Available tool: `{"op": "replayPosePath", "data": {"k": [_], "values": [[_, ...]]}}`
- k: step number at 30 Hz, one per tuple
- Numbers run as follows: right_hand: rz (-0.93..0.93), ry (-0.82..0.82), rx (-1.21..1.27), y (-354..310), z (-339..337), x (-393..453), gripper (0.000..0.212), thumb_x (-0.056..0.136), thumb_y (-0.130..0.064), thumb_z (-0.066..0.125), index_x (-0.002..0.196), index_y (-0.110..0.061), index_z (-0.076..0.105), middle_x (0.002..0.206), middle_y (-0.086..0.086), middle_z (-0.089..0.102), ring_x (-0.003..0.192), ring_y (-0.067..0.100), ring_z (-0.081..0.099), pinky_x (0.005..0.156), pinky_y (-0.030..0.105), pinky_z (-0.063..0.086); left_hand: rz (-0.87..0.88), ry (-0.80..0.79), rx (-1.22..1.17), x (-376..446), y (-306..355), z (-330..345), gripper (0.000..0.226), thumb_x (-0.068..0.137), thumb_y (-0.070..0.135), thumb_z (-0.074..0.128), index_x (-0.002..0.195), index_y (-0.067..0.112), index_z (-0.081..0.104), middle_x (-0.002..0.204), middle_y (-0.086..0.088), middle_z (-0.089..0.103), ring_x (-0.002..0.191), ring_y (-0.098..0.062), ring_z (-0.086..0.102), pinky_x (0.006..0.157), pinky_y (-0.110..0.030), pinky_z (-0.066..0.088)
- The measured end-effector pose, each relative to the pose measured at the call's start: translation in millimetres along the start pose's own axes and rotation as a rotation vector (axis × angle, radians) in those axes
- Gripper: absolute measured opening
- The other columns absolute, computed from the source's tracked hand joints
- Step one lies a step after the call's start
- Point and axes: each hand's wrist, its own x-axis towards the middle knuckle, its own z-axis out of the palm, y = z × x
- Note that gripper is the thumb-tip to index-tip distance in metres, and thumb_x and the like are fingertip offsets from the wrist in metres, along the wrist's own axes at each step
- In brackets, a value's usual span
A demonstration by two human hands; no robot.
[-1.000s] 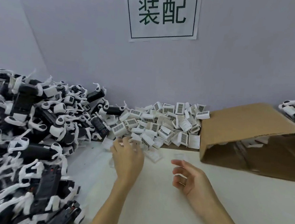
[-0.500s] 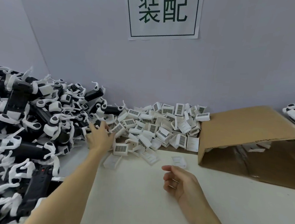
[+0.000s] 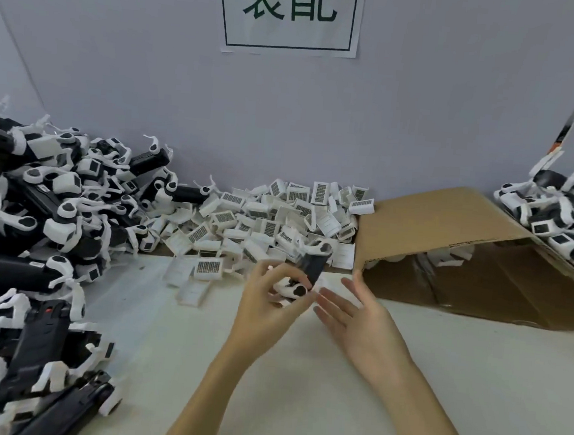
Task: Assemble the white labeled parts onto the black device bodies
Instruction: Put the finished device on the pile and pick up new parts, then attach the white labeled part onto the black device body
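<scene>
My left hand [image 3: 268, 305] grips a black device body [image 3: 310, 270] with white fittings and holds it upright over the table's middle. To its right my right hand [image 3: 356, 317] is spread with straight fingers, the fingertips close to the body's lower end. A small white part seems to lie under those fingertips, but blur hides it. A heap of white labeled parts [image 3: 278, 220] with barcode stickers lies against the back wall. A large pile of black device bodies [image 3: 37, 232] with white clips fills the left side.
An opened brown cardboard box [image 3: 449, 237] lies on its side at the right, with white parts inside. More black and white devices [image 3: 560, 218] are stacked at the far right. A sign [image 3: 289, 11] hangs on the wall. Loose white parts [image 3: 202, 272] lie on the pale tabletop [image 3: 299, 390].
My left hand came back from the left pile to the middle with a black device body in it. My right hand opened and moved up toward that body.
</scene>
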Motion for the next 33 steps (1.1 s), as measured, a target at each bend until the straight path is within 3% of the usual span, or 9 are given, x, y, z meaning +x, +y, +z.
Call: {"op": "replayPosePath", "data": {"k": [5,11,14,16,19,23,26,30,33], "values": [[-0.065,-0.114,-0.113,-7,-5,-6,0.064,0.090,-0.051,0.071,0.126,0.002,0.069,0.127,0.025,0.071,0.117,0.032,0.071,0.100,0.042,0.059,-0.003,-0.380,-0.034,-8,-3,-12,0.017,0.089,0.018,0.087,0.102,0.025,0.079,0.118,0.005,0.061,0.108,-0.016,0.064,0.084,-0.024,0.051],[-0.158,-0.060,-0.158,-3,0,-4,0.065,0.086,-0.044,0.073,0.125,0.008,0.067,0.122,0.018,0.075,0.118,0.029,0.072,0.095,0.033,0.061,-0.097,-0.159,-0.253,-6,-15,-13,0.070,0.091,0.033,0.082,0.150,0.052,0.049,0.148,0.021,0.053,0.125,-0.012,0.065,0.097,-0.029,0.056],[-0.203,-0.046,-0.293,-1,-1,-5,0.061,0.086,-0.047,0.076,0.124,0.001,0.071,0.123,0.015,0.075,0.115,0.029,0.073,0.102,0.038,0.058,-0.280,-0.053,-0.383,-6,-17,-10,0.071,0.088,0.046,0.084,0.147,0.062,0.047,0.149,0.018,0.057,0.124,-0.001,0.067,0.092,-0.020,0.054],[-0.248,0.012,-0.428,1,1,-7,0.065,0.083,-0.055,0.077,0.119,-0.002,0.073,0.116,0.012,0.078,0.105,0.029,0.077,0.096,0.042,0.060,-0.311,-0.063,-0.368,-3,-19,-8,0.045,0.090,0.053,0.080,0.133,0.056,0.065,0.137,0.011,0.072,0.123,0.001,0.068,0.097,-0.018,0.051],[-0.346,0.114,-0.679,5,3,-10,0.074,0.074,-0.069,0.077,0.107,-0.003,0.071,0.091,0.009,0.081,0.082,0.027,0.080,0.077,0.044,0.066,-0.360,-0.071,-0.439,-2,-23,-7,0.047,0.093,0.061,0.074,0.132,0.034,0.074,0.129,0.003,0.078,0.124,-0.012,0.071,0.112,-0.036,0.046],[-0.376,0.105,-0.835,7,1,-13,0.079,0.072,-0.081,0.074,0.092,-0.005,0.064,0.075,0.007,0.079,0.067,0.027,0.079,0.061,0.036,0.061,-0.453,-0.024,-0.571,-1,-26,-9,0.053,0.089,0.055,0.080,0.124,0.015,0.077,0.122,-0.014,0.078,0.098,-0.031,0.078,0.090,-0.036,0.061],[-0.379,0.099,-0.847,4,0,-12,0.080,0.070,-0.082,0.073,0.087,-0.004,0.061,0.070,0.010,0.077,0.064,0.028,0.077,0.059,0.032,0.056,-0.471,-0.029,-0.654,1,-27,-11,0.055,0.088,0.047,0.083,0.124,0.005,0.077,0.120,-0.023,0.077,0.093,-0.033,0.075,0.091,-0.039,0.061],[-0.399,0.063,-0.777,-3,-1,-13,0.069,0.078,-0.075,0.075,0.099,-0.009,0.069,0.075,0.010,0.077,0.064,0.030,0.075,0.059,0.030,0.055,-0.408,-0.102,-0.639,-1,-22,-14,0.039,0.096,0.040,0.076,0.121,0.009,0.080,0.124,-0.021,0.076,0.107,-0.031,0.074,0.101,-0.039,0.059],[-0.368,-0.021,-0.771,-6,1,-14,0.058,0.083,-0.069,0.067,0.120,-0.025,0.069,0.073,0.008,0.071,0.058,0.028,0.067,0.054,0.032,0.048,-0.350,-0.113,-0.653,1,-22,-18,0.051,0.096,0.030,0.078,0.139,0.005,0.068,0.138,-0.019,0.071,0.127,-0.032,0.070,0.111,-0.041,0.055]]}}
